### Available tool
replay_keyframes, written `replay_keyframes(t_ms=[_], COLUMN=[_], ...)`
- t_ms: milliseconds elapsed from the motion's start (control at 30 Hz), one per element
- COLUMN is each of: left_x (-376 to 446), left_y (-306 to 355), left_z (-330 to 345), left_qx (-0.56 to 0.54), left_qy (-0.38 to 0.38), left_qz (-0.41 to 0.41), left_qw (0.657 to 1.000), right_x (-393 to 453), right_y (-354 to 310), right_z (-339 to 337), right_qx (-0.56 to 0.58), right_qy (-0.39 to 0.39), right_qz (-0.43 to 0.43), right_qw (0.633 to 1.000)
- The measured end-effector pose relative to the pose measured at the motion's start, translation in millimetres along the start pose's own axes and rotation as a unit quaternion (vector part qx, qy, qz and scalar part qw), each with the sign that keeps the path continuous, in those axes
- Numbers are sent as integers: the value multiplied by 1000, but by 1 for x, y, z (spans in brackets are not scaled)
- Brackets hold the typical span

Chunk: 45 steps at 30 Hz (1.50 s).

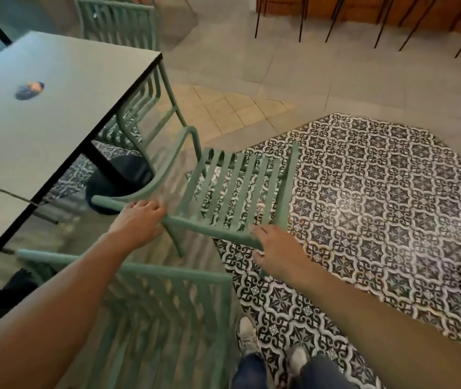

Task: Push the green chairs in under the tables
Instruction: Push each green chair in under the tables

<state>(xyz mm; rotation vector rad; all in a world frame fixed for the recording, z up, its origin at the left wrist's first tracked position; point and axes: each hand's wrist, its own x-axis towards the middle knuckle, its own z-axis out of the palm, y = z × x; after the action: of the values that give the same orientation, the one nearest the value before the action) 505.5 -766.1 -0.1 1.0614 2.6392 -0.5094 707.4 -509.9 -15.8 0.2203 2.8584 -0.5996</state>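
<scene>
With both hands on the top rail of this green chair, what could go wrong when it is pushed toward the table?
1. The chair stands angled to the table edge, so its armrest may hit the edge instead of sliding under.
2. Its legs may catch the black table base.
3. The nearer green chair stands close to the left hand side and may get bumped.

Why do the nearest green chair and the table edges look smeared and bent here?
Head view: motion blur smears the near chair; the held chair under the left hand and right hand is sharper. The wide-angle lens bows the table edge; soft glare on the patterned tiles.
</scene>
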Motion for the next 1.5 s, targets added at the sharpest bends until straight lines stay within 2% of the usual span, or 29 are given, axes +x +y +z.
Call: replay_keyframes(t_ms=[133,367,567,733,1033,1500], left_x=[22,38,76,114,183,258], left_y=[-15,-24,-15,-8,-8,-6], left_z=[27,28,8,-13,-49,-77], left_qx=[9,36,33,29,13,-23], left_qy=[0,-28,-13,-23,-61,-53], left_qz=[9,40,41,34,10,-28], left_qw=[1000,998,999,999,998,998], right_x=[20,32,59,89,151,219], right_y=[8,16,37,63,105,151], right_z=[23,27,-3,-21,-44,-73], right_qx=[8,8,9,0,12,4], right_qy=[-43,-70,-44,-54,-36,-25], right_qz=[-1,-20,7,20,4,0], right_qw=[999,997,999,998,999,1000])
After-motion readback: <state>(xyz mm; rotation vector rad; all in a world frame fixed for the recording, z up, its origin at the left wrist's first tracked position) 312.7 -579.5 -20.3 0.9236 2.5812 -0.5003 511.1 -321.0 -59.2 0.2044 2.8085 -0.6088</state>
